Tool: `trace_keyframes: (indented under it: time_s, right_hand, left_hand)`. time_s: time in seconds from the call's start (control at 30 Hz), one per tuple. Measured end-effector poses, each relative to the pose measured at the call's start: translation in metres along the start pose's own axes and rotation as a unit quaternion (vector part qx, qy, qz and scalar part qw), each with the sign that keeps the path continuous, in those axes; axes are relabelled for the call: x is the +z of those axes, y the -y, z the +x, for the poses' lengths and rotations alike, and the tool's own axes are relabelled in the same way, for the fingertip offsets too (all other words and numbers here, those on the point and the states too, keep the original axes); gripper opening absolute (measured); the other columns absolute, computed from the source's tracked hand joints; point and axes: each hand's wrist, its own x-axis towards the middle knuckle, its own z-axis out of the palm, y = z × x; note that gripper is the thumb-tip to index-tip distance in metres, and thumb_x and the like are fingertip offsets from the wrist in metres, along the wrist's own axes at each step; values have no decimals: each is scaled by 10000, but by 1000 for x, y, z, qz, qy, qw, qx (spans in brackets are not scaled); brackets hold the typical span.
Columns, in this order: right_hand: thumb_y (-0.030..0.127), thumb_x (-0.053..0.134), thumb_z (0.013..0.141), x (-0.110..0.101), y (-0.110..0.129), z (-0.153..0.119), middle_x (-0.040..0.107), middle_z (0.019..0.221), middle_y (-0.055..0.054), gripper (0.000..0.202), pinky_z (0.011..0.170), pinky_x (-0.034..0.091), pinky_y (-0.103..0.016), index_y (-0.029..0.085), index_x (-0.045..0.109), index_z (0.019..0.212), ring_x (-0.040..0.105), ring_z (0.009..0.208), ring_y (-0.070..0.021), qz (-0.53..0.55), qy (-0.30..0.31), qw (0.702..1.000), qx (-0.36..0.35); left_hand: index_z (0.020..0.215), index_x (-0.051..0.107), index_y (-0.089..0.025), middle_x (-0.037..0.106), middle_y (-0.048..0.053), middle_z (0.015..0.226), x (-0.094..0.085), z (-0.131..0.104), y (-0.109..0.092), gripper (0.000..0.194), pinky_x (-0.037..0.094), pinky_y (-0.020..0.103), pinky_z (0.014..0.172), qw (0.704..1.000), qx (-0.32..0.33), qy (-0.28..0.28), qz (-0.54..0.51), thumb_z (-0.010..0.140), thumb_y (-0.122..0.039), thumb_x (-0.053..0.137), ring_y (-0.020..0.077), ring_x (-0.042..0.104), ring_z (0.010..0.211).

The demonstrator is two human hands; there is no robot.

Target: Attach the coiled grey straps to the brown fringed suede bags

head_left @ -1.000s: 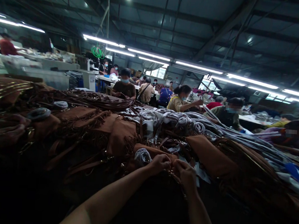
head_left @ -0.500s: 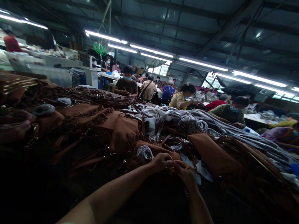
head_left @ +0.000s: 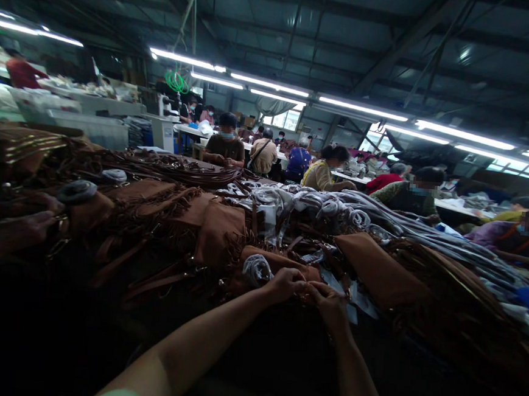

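Note:
My left hand (head_left: 286, 284) and my right hand (head_left: 328, 300) meet at the front edge of a brown bag (head_left: 262, 257), fingertips pinched close together. Between them is a small piece, partly metallic, too dark and too covered to name. A coil of pale wrapped cord (head_left: 257, 271) lies on the bag just left of my left hand. Pale plastic strips (head_left: 358, 300) stick out beyond my right hand. Another brown bag (head_left: 219, 234) with fringe rests further left, and a flat brown bag (head_left: 380, 269) lies to the right.
Brown straps (head_left: 161, 284) and more fringed bags spread across the left. Long grey wrapped straps (head_left: 430, 235) run along the back right. At the far left a co-worker's hands (head_left: 29, 222) hold a bag part. Several people sit at tables beyond the pile.
Both my hands stay nearly in place, with slight finger movement at the bag's edge. In the background, the person in the yellow-trimmed top has lowered an arm.

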Motion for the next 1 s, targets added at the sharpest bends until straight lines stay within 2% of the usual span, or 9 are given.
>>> trace_keyframes:
  time_s: [0.23, 0.47, 0.7, 0.8, 0.9, 0.97, 1.0]
  right_hand:
    - [501, 587, 773, -1, 2, -2, 739, 902, -72, 368, 690, 514, -312, 199, 757, 898, 674, 817, -257, -96, -9, 994, -46]
    - [434, 535, 816, 5, -1, -5, 733, 934, -75, 317, 753, 490, -327, 206, 744, 884, 662, 868, -258, -160, -44, 984, -68]
    - [382, 523, 845, 9, -2, -11, 725, 924, -82, 275, 764, 477, -315, 204, 728, 890, 658, 846, -232, -196, -41, 970, -141]
    - [375, 491, 868, 10, 2, -13, 719, 937, -83, 295, 778, 471, -316, 194, 719, 913, 653, 860, -226, -202, -46, 968, -141]
    - [393, 480, 878, 10, 8, -17, 715, 950, -71, 305, 762, 470, -311, 200, 711, 927, 655, 860, -217, -218, -42, 966, -130]
    - [406, 481, 884, 8, 14, -21, 712, 955, -59, 302, 745, 468, -301, 209, 706, 927, 657, 850, -207, -239, -44, 961, -128]
    - [407, 479, 889, 8, 18, -23, 709, 959, -53, 298, 739, 467, -296, 215, 703, 930, 658, 846, -202, -254, -48, 957, -131]
  left_hand:
    - [734, 656, -98, 619, 13, 633, 3, -3, -7, 206, 422, 228, 576, 999, -30, -9, -35, 699, -297, 615, 125, 544, 597]
    - [679, 665, -91, 597, 4, 597, 5, 0, -1, 176, 362, 206, 528, 999, -29, -31, 26, 693, -251, 594, 104, 497, 556]
    - [708, 690, -76, 607, 10, 586, 1, 6, 12, 260, 356, 206, 506, 998, -51, 1, -23, 659, -331, 668, 94, 484, 518]
    - [754, 692, -71, 630, 33, 628, 1, 4, 7, 259, 387, 218, 522, 999, -40, 5, 14, 702, -319, 645, 108, 517, 537]
    - [910, 686, -98, 667, 53, 736, -12, -5, -10, 244, 432, 239, 591, 994, 9, -18, 104, 771, -268, 579, 144, 583, 642]
    - [1035, 657, -151, 683, 56, 915, -34, -14, -24, 278, 458, 261, 720, 976, 61, -55, 204, 787, -243, 570, 173, 614, 804]
    - [1062, 648, -174, 672, 55, 1002, -49, -19, -30, 294, 452, 274, 795, 956, 81, -73, 273, 784, -243, 579, 188, 609, 889]
